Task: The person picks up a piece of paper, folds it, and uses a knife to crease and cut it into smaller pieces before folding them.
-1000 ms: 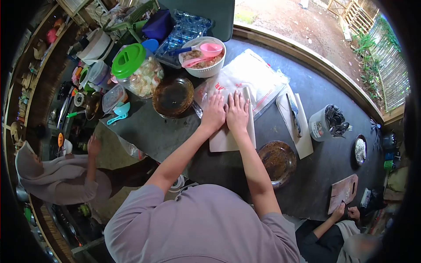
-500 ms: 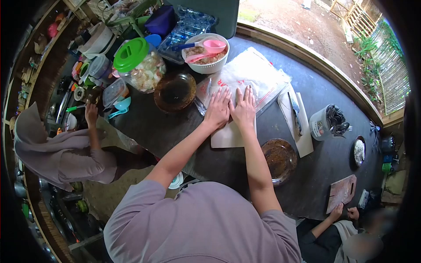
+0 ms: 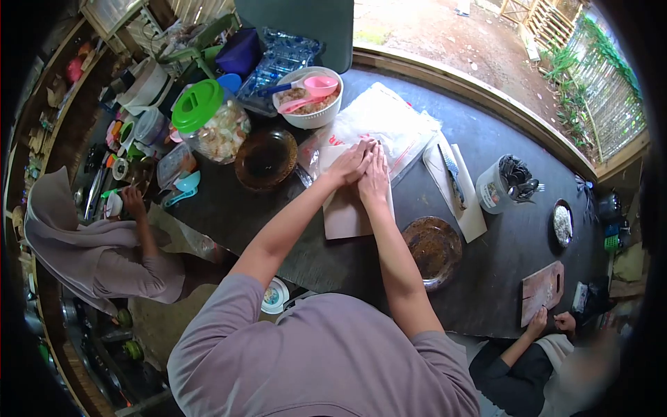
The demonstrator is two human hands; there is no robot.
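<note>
The left hand (image 3: pixel 351 163) and right hand (image 3: pixel 376 175) are pressed side by side, fingers stretched out, over the far end of a pale cutting board (image 3: pixel 346 212) that lies on the dark table (image 3: pixel 486 278). Whether anything is gripped beneath them cannot be told. A clear plastic bag (image 3: pixel 389 121) is spread just beyond the board. A brown glass plate (image 3: pixel 265 158) is set to its left, another brown plate (image 3: pixel 433 248) to its near right. A knife (image 3: pixel 452 179) is laid on a white board (image 3: pixel 467 215) to the right.
</note>
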